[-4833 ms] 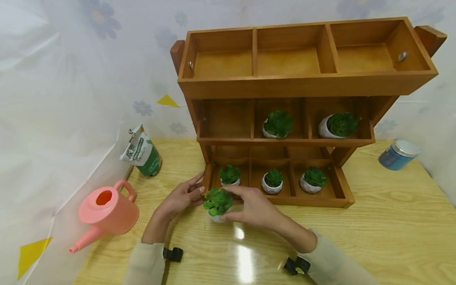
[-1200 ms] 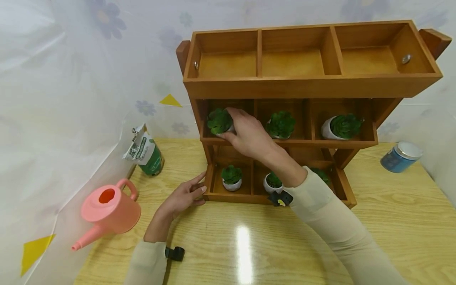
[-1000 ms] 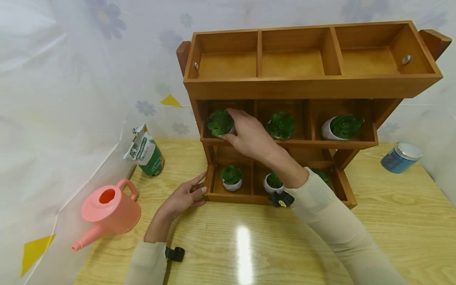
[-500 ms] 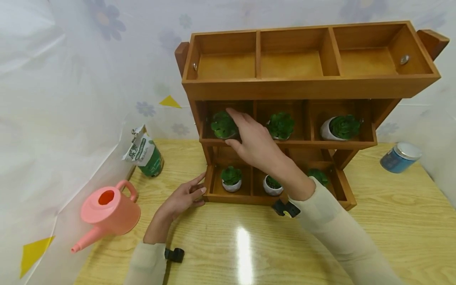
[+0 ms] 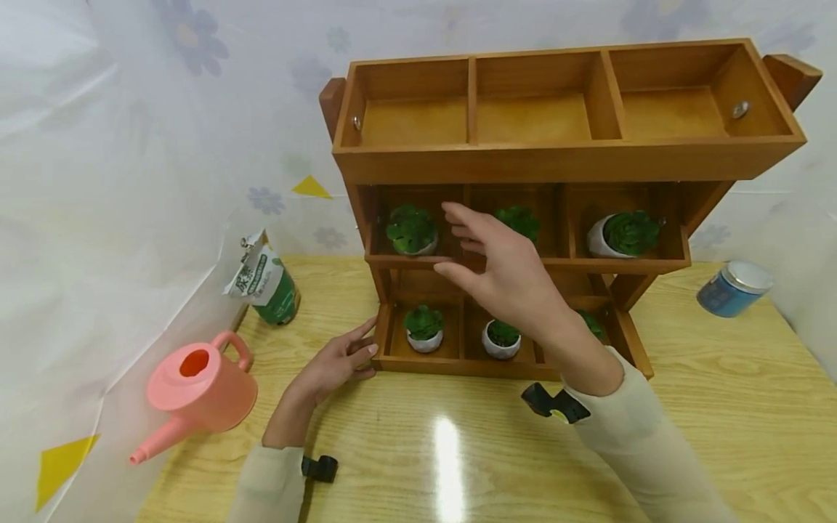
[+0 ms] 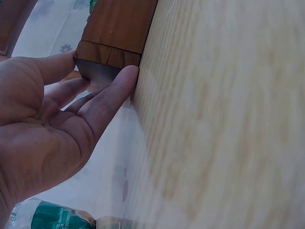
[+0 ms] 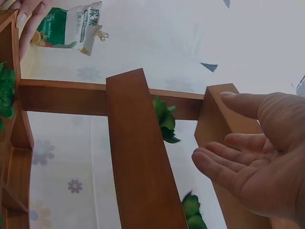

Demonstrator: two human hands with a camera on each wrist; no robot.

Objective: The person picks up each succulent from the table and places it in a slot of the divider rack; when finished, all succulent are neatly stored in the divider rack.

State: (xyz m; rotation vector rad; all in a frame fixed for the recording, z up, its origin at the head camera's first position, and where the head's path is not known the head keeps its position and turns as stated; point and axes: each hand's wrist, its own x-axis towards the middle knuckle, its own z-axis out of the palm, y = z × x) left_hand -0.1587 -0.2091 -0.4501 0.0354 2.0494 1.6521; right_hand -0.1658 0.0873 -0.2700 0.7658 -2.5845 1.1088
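My right hand (image 5: 503, 269) is lifted in front of the middle tier of a wooden plant shelf (image 5: 562, 161), fingers spread and holding nothing. Just left of its fingertips, a potted succulent (image 5: 410, 229) sits in the middle tier's left compartment. The palm side of the same hand (image 7: 257, 157) shows in the right wrist view, apart from the boards. Down at the shelf's lower left corner, my left hand (image 5: 336, 363) rests its extended fingers and thumb against the wood. Seen close in the left wrist view, its fingertips touch the end of the bottom tier (image 6: 107, 55).
More succulents stand in the middle tier, such as a right-hand one (image 5: 631, 232), and in the bottom tier (image 5: 425, 328). A pink watering can (image 5: 203, 388) and a clipped green-and-white bag (image 5: 268, 283) are at left. A blue jar (image 5: 732, 287) stands right of the shelf.
The right hand carried the succulent from the front up into the middle tier's left compartment, let go of it, and drew back to the right. The left hand stays at the corner.
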